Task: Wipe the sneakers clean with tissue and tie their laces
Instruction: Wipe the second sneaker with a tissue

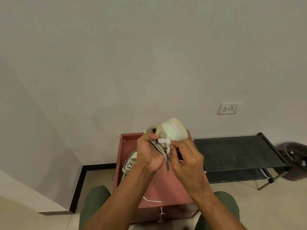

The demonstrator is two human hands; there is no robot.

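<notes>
Above the left hand [150, 152], the sneaker [172, 130] (tissue [166, 143] pinched right).

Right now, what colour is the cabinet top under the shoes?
Reddish-brown cabinet top, clearest in the head view; one sneaker lies on it.

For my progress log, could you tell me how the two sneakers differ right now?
The raised sneaker is gripped by the left hand above the red table while the right hand pinches tissue against it; the other sneaker lies on the table, untouched. The raised one shows its sole edge; the other shows its laced top. Both are pale.
</notes>
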